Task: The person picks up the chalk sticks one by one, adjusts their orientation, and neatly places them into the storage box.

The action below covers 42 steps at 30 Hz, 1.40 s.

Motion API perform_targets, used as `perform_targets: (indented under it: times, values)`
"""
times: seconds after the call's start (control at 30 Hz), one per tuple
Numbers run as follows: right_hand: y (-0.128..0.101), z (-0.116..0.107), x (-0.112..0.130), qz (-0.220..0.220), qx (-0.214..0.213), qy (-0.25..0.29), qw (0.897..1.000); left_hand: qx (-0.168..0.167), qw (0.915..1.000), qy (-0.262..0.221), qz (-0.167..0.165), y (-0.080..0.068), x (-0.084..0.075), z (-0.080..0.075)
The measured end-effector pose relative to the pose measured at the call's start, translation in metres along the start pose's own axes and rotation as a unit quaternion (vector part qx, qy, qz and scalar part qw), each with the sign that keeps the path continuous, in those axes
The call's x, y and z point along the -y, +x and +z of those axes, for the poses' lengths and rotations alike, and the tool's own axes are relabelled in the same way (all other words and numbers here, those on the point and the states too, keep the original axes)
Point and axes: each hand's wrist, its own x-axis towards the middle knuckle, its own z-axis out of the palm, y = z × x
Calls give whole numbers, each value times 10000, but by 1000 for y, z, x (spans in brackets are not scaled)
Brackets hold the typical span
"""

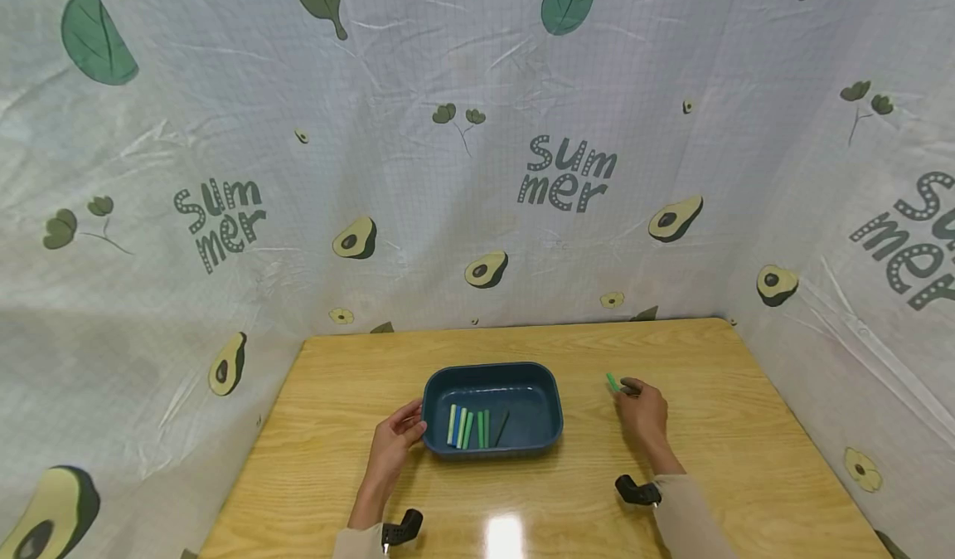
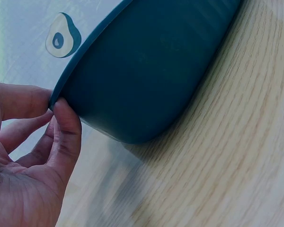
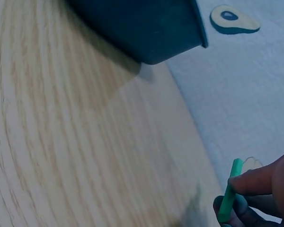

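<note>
A dark blue-green rectangular bin (image 1: 522, 376) stands on the table. In its left half lie several chalk sticks (image 1: 467, 429), pale, blue and green, side by side, with a thin dark stick (image 1: 502, 428) to their right. My left hand (image 1: 393, 443) pinches the bin's left rim between thumb and finger, clear in the left wrist view. To the right of the bin my right hand (image 1: 643, 414) holds a bright green chalk stick (image 3: 230, 191) between thumb and fingertips, above the table. Dark smudges show on those fingertips in the right wrist view.
The light wooden table (image 1: 358, 368) ends at a white printed sheet (image 1: 418, 211) hung behind and on both sides. Each wrist wears a black camera mount (image 1: 637, 490). A bright glare spot (image 1: 504, 534) lies on the near tabletop.
</note>
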Motion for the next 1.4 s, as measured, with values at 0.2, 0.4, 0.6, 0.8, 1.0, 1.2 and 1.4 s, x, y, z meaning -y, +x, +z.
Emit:
perform_targets:
  times: [0.2, 0.4, 0.6, 0.8, 1.0, 1.2, 1.4]
  values:
    - [-3, -8, 5, -6, 358, -50, 9993, -2, 10000, -6, -29, 0, 1, -1]
    - [-6, -14, 7, -46, 403, 55, 9992, -3, 10000, 29, -42, -1, 0, -1]
    - [-9, -18, 11, -4, 546, 369, 9978, 3, 10000, -18, -21, -1, 1, -1]
    - [-13, -20, 18, -82, 698, 627, 9956, -6, 10000, -50, 27, 1, 4, -2]
    - [-14, -20, 28, -43, 932, 1134, 9892, -5, 10000, -72, 8, 1, 4, -1]
    - [-13, -18, 39, -30, 1217, 1631, 9791, 24, 10000, 14, 46, 0, 2, 0]
    - [-16, -18, 47, -149, 1486, 1825, 9718, 49, 9999, 19, 111, -2, 2, -1]
